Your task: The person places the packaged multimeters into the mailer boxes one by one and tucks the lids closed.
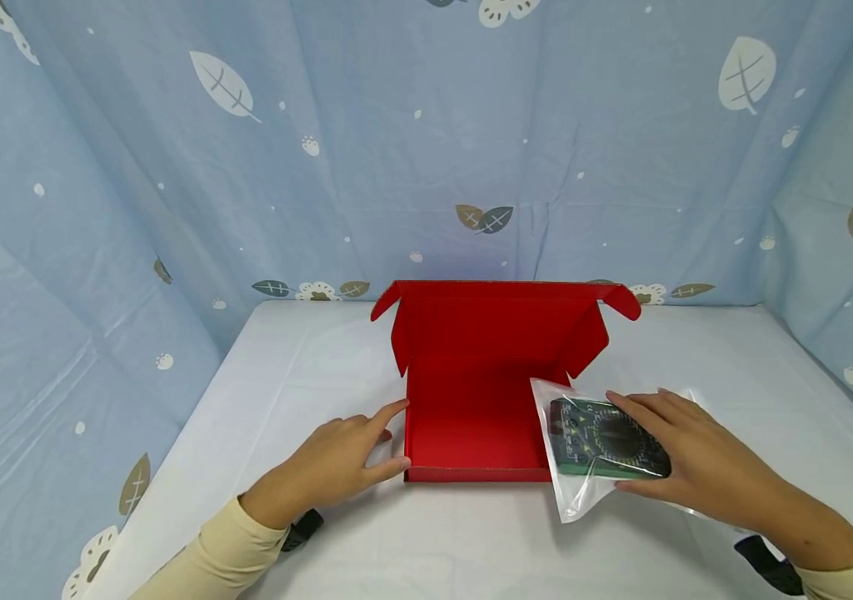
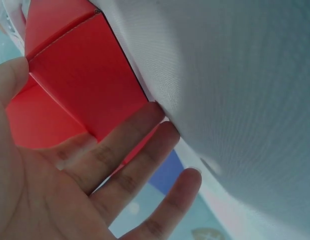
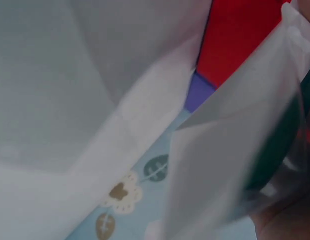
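An open red cardboard box [image 1: 471, 417] stands in the middle of the white table, its lid raised at the back. My left hand [image 1: 340, 462] touches the box's left side, thumb at the front corner and forefinger at the upper edge. In the left wrist view, the other fingers [image 2: 139, 175] of that hand extend along the outer wall. With my right hand [image 1: 704, 458] I grip a green and black multimeter [image 1: 606, 437] in a clear plastic bag [image 1: 572, 496], held over the box's right edge. The right wrist view shows mostly the bag [image 3: 220, 165], blurred.
The white-covered table [image 1: 306, 358] extends on both sides of the box. A blue curtain [image 1: 366, 167] with leaf prints hangs behind the table and along its sides. The raised lid [image 1: 501, 321] has side flaps that stick out left and right.
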The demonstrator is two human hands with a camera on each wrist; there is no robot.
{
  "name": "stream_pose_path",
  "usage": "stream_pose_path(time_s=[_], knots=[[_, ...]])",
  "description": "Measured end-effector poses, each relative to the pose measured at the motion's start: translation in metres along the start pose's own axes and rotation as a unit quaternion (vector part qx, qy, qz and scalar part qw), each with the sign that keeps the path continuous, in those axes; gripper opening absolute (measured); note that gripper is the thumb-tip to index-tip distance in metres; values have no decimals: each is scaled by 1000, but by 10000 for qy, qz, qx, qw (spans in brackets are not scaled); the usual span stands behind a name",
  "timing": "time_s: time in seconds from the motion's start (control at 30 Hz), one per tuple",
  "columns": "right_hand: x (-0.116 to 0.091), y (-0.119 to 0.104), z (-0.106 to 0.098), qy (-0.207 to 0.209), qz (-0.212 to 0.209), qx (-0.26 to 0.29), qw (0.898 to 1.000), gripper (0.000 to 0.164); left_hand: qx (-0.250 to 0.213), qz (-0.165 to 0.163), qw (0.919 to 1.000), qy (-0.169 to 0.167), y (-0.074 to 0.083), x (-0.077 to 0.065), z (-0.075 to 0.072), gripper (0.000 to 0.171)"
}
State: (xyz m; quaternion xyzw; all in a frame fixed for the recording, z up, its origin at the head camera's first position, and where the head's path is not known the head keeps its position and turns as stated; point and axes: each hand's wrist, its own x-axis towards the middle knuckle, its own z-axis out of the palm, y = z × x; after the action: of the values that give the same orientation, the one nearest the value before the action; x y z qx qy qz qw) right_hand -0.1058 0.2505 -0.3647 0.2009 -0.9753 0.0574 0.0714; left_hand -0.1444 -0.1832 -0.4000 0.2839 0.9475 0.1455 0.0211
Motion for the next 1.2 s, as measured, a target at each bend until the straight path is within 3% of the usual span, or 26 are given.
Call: stream_pose_path(time_s=[0.53, 0.9, 1.2], knots=[[26, -43, 4, 317, -425, 82, 9986, 107, -70, -106, 9999, -64, -1, 1, 0, 73], [38, -66, 7, 53, -431, 242, 9988, 107, -65, -126, 9999, -94, 1, 1, -1, 73], [46, -81, 9, 221, -699, 369, 9966, 109, -100, -141, 9998, -100, 0, 1, -1, 74]])
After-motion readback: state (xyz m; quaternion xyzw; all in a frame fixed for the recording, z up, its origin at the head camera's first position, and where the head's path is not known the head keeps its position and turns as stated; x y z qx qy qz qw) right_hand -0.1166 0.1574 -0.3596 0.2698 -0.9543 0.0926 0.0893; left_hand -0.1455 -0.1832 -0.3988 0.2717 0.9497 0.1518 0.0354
